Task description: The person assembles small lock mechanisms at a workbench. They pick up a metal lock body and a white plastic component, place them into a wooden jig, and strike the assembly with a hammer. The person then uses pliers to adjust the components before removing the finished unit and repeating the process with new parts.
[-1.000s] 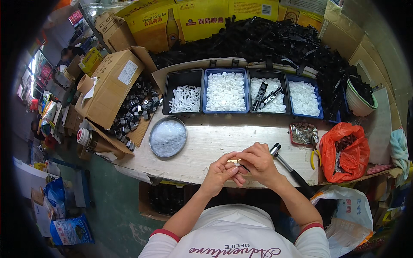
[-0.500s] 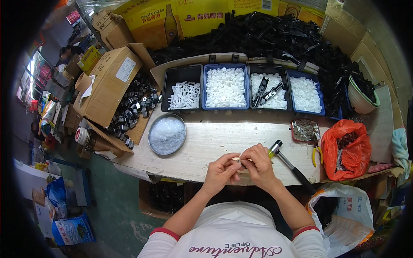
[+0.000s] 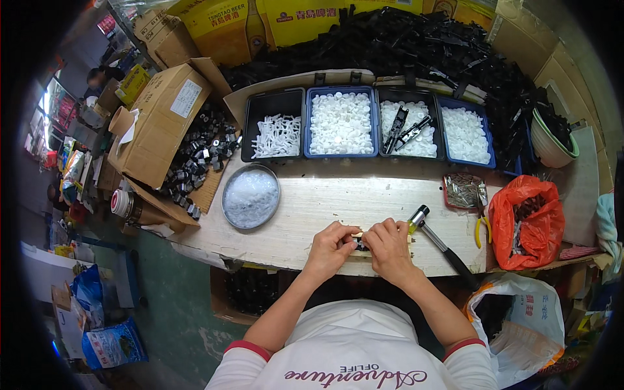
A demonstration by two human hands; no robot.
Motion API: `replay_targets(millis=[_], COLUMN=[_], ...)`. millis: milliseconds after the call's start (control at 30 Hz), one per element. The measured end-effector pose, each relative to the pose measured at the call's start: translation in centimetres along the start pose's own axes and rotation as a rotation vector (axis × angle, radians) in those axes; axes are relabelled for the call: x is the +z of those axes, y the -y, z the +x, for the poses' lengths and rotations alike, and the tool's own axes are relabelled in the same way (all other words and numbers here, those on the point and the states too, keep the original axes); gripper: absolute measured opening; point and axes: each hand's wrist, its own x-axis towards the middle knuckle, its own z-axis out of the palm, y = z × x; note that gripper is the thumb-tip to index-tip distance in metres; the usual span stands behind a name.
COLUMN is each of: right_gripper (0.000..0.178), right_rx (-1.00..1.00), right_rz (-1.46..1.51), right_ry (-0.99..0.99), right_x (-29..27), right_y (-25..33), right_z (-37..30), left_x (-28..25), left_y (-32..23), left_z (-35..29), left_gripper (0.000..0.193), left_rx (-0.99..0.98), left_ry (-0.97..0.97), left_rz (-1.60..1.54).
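At the table's near edge, my left hand and my right hand are closed, fingertips almost meeting. Between them sits a small dark part, mostly covered by my fingers, with a pale strip beside it. Its exact kind cannot be made out. A hammer with a yellowish face and black grip lies just right of my right hand. Farther left stands a round metal dish heaped with tiny clear pieces.
Along the back stand bins of white parts, including a blue bin; a pile of black parts rises behind. Right are a tray of pins, yellow-handled pliers and a red bag. A cardboard box stands left.
Both hands have come down slightly, toward the table's near edge, with the small dark part between them. My fingers have turned downward over it. The view has shifted a little.
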Motion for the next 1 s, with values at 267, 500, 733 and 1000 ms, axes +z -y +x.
replay_targets(millis=[267, 500, 733, 1000], right_gripper=[0.016, 0.008, 0.012, 0.007], right_rx=[0.107, 0.487, 0.552, 0.502], right_rz=[0.136, -0.331, -0.56, -0.47], right_ry=[-0.012, -0.166, 0.036, -0.011], right_x=[-2.5, -8.8, -8.0, -8.0], right_y=[-2.2, -10.7, -14.6, -15.1], right_z=[0.0, -1.6, -1.0, -1.7], left_x=[0.2, 2.1, 8.1, 6.8], left_y=[-2.4, -5.7, -5.9, -7.6], left_z=[2.8, 10.7, 21.0, 21.9], left_gripper=[0.022, 0.014, 0.009, 0.012], left_rx=[0.103, 0.264, 0.378, 0.347], left_ry=[0.233, 0.189, 0.053, 0.291], left_rz=[0.7, 0.648, 0.991, 1.085])
